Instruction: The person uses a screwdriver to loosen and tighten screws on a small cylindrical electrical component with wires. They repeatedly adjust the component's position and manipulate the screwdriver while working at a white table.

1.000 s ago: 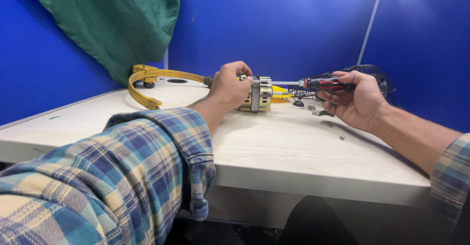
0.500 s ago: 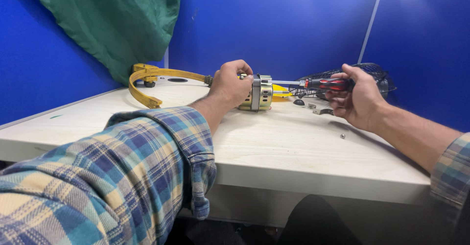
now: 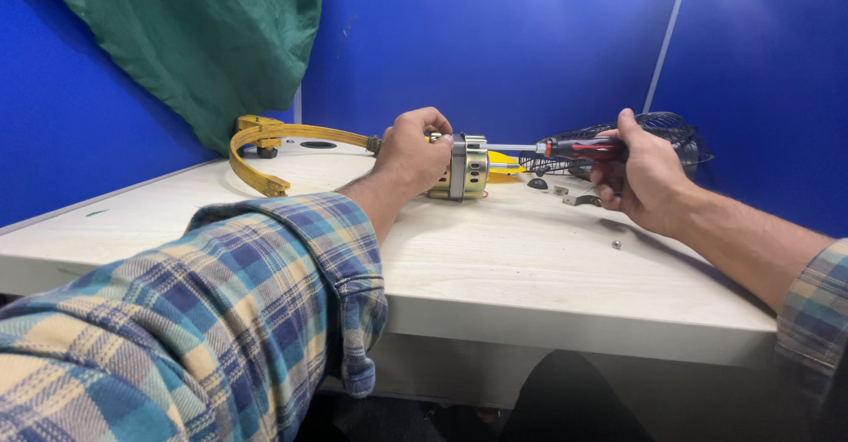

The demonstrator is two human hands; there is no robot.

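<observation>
Gripping a small cylindrical electric motor with a silver and brass-coloured metal housing, the left hand has its fingers curled over the motor's top and near end, holding it on the pale wooden surface toward the far edge. The right hand is closed around the red and black handle of a screwdriver, fingers wrapped tight, thumb lying along the top. The screwdriver's thin metal shaft runs level to the motor's right end and meets it there. Behind the motor lies a curved yellow plastic bracket, and a black wire fan guard sits behind the right hand. Small dark and metal parts lie on the surface between motor and right hand, with a tiny screw nearer the front edge.
</observation>
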